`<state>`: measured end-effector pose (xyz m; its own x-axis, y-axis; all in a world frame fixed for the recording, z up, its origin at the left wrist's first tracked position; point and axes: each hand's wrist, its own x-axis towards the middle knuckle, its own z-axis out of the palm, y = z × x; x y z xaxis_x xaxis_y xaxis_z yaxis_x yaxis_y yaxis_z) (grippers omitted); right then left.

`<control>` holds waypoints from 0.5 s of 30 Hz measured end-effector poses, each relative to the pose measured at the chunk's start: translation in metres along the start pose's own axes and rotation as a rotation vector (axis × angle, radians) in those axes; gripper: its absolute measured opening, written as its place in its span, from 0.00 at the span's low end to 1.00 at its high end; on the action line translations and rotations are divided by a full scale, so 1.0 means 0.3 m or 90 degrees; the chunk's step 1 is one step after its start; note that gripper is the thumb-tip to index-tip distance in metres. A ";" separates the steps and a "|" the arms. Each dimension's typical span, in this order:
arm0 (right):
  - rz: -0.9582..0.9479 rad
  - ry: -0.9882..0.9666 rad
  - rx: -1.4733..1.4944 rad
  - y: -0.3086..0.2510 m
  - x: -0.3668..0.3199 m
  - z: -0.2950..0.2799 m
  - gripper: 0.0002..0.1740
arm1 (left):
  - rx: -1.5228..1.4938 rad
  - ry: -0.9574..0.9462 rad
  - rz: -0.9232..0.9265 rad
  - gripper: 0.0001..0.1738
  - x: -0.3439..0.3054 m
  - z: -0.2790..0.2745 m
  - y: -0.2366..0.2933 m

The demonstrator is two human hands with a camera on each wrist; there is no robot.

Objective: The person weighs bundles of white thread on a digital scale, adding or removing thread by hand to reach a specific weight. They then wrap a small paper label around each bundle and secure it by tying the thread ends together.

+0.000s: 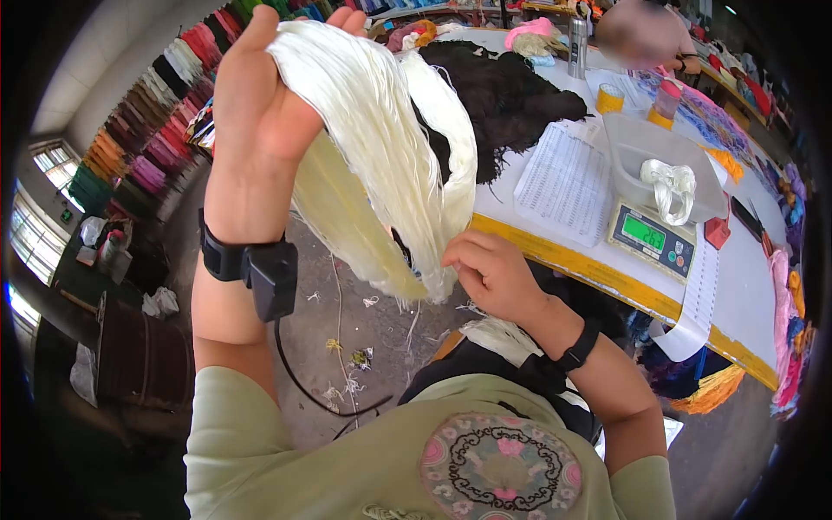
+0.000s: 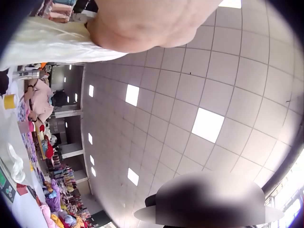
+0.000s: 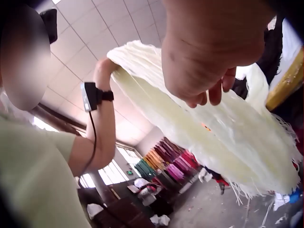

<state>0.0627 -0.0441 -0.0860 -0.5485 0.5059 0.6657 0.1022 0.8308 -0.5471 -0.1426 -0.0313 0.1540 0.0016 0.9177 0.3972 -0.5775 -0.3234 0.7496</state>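
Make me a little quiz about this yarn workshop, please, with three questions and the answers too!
1. What hangs over the raised left hand? a) a metal flask b) a white yarn skein c) a printed sheet
2. True or false: the digital scale stands on the tabletop.
3. Fill in the colour: the scale's display glows ____.

Key: 1. b; 2. true; 3. green.
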 end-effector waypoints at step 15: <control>0.003 -0.219 -0.298 0.183 -0.196 0.104 0.10 | -0.051 0.076 0.070 0.39 0.164 0.145 -0.070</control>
<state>0.0746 -0.0356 -0.1711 -0.7773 0.4704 0.4177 0.4188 0.8824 -0.2143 -0.0950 0.0106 0.1808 -0.1589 0.9003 0.4051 -0.6320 -0.4080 0.6589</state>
